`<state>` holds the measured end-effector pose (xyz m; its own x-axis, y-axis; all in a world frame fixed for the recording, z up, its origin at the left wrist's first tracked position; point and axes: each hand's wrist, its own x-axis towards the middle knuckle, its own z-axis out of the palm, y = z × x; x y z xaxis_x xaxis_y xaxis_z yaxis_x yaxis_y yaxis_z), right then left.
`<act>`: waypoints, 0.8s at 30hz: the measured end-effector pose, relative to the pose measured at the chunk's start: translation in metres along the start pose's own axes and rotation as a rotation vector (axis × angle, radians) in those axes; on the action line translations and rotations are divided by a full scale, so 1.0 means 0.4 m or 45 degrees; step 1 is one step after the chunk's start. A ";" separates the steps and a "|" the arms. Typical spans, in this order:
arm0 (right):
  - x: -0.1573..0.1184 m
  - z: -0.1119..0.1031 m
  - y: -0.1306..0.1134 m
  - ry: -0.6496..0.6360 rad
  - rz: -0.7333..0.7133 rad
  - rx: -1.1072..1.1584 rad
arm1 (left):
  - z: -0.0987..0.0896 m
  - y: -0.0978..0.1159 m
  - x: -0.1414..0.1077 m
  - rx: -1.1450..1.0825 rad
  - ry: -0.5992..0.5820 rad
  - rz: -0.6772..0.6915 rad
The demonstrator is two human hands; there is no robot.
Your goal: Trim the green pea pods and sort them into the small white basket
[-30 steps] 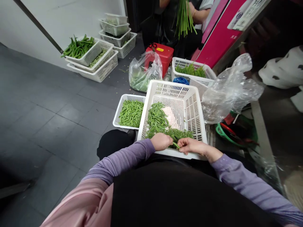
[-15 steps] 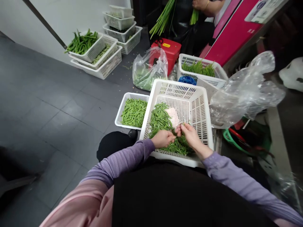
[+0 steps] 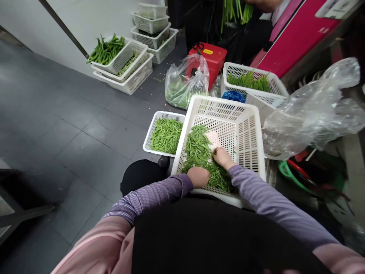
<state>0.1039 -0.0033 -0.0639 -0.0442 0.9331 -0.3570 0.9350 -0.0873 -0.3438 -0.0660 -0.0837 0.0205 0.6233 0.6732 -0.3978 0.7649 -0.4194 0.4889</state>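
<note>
A large white basket (image 3: 249,133) stands in front of me, with green pods (image 3: 198,142) on its left side and thin green trimmings (image 3: 218,177) near its front. My left hand (image 3: 199,177) is closed low over the trimmings; its fingertips are hidden. Farther right, my right hand (image 3: 223,157) has its fingers pinched together at the edge of the pods, beside a pink patch (image 3: 213,140). What it holds, if anything, is too small to name. A smaller white basket (image 3: 146,142) full of green pods (image 3: 167,135) touches the large basket's left side.
Stacked baskets (image 3: 134,83) hold green vegetables at the back left. Behind the large basket are a plastic bag (image 3: 185,85), a red container (image 3: 213,59) and a basket of greens (image 3: 275,89). Clear plastic (image 3: 310,114) lies right. Another person's hand (image 3: 265,4) is at the top.
My hands have moved apart; the left is lower over the trimmings and the right is by the pods. The other person's green stalks have shifted. The whole view has moved slightly.
</note>
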 end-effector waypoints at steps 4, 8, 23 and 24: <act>-0.095 -0.062 0.026 0.082 -0.155 -0.036 | -0.019 0.000 0.022 -0.474 0.130 -0.253; -0.211 -0.119 -0.001 0.147 -0.382 0.046 | -0.027 0.011 0.042 -1.188 -0.012 -0.333; -0.343 -0.161 -0.092 0.081 -0.340 0.879 | -0.066 0.029 -0.036 -1.829 -0.326 -0.093; -0.346 -0.161 -0.099 0.011 -0.308 1.007 | -0.063 0.026 -0.036 -1.773 -0.340 -0.082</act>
<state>0.0957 -0.1066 0.0551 -0.2069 0.9599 -0.1890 0.3759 -0.1004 -0.9212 -0.0710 -0.0825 0.0508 0.7254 0.4683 -0.5045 0.1080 0.6464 0.7553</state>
